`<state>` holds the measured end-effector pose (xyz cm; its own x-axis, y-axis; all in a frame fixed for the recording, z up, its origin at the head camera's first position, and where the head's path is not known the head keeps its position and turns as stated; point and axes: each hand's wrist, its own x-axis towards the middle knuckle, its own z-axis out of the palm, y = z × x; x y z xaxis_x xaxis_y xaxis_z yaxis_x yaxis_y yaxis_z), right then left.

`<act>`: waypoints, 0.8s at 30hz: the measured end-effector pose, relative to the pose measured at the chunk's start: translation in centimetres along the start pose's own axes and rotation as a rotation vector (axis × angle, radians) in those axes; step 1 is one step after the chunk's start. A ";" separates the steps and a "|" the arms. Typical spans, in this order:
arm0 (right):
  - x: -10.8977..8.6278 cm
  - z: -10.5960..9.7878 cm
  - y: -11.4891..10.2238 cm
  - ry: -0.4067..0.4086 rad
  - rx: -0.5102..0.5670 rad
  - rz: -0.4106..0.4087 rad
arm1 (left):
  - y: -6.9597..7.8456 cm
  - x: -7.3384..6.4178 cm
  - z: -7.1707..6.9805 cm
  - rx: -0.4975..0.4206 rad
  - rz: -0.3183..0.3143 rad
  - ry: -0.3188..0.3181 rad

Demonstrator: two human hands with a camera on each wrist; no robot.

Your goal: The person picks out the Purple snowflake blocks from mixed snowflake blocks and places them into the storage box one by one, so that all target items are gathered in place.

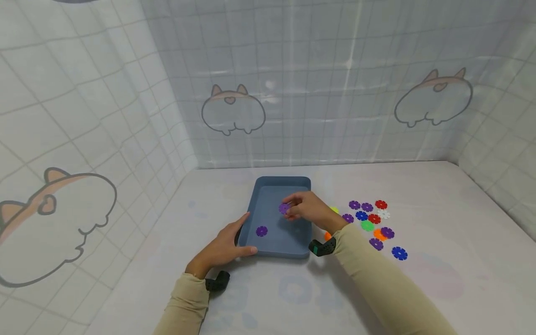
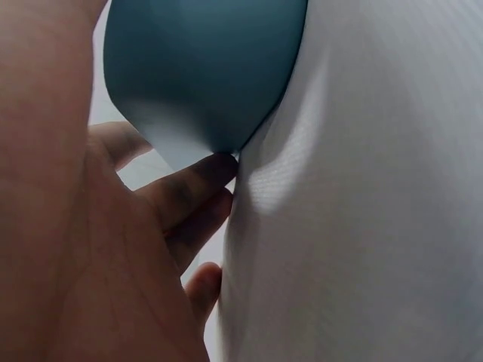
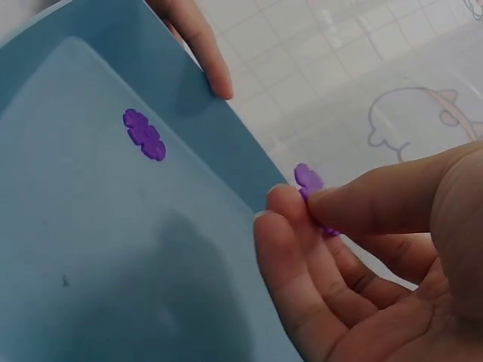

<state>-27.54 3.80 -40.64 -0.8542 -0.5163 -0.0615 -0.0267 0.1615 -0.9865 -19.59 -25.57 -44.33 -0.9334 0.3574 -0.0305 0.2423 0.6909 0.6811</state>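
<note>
A blue-grey rectangular tray [image 1: 272, 255] lies on the table with one purple flower-shaped disc [image 1: 261, 231] in its front left part. My left hand [image 1: 224, 246] holds the tray's front left corner, thumb along the front edge and fingers at the left side. In the left wrist view, its fingertips [image 2: 220, 167] touch the outside of the tray wall [image 2: 204, 68]. Over the tray, my right hand [image 1: 310, 209] pinches a second purple disc [image 3: 308, 177] between thumb and fingers. That disc is held above the tray floor, partly covered by the fingertips.
Right of the tray lie several loose notched discs: purple [image 1: 354, 204], red [image 1: 381, 204], white [image 1: 383, 214], green [image 1: 367, 225], orange [image 1: 379, 234] and blue [image 1: 399, 253]. My right forearm overlaps some of them. Tile-patterned sheets [image 1: 310, 93] enclose the table's back and sides.
</note>
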 end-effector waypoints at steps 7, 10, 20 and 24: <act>0.4 0.5 -0.5 0.007 -0.029 0.031 | -0.2 -0.1 0.1 -0.001 -0.007 0.010; 0.5 0.7 -0.6 0.017 -0.028 0.035 | -0.2 -0.1 0.1 -0.001 -0.009 0.011; 0.7 1.0 -0.4 0.036 -0.035 0.061 | 0.0 0.0 0.1 -0.003 -0.017 0.004; 1.0 1.1 -0.6 0.029 -0.089 0.077 | 0.1 -0.1 0.1 -0.006 -0.022 0.002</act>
<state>-27.81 2.32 -40.28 -0.8701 -0.4753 -0.1304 -0.0056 0.2742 -0.9617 -19.47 -25.44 -44.36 -0.9389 0.3414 -0.0440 0.2205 0.6947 0.6846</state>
